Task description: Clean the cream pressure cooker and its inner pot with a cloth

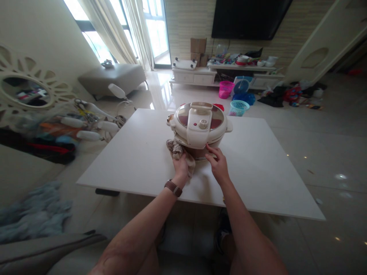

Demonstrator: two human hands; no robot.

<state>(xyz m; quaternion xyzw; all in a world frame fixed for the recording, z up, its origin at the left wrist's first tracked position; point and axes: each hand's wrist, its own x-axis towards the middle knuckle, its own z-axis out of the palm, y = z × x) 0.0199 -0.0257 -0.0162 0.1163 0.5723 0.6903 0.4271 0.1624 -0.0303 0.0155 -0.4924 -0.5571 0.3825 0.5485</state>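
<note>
A cream electric cooker (197, 133) with a glass-topped lid, a handle and a knob on its front panel stands on the white table (258, 168). My left hand (181, 165), with a brown watch on its wrist, is closed on a bunched, patterned cloth (175, 149) at the cooker's lower left side. My right hand (217, 162) is at the lower front right of the cooker, its fingers apart and the fingertips at the underside of the front panel. The part of the cloth under my left palm is hidden.
Behind the table, a pink basket (226, 89) and a light-blue basket (239, 108) stand on the floor. A white lamp with several arms (99, 110) is to the left. A low cabinet (195, 76) carries boxes and many small items.
</note>
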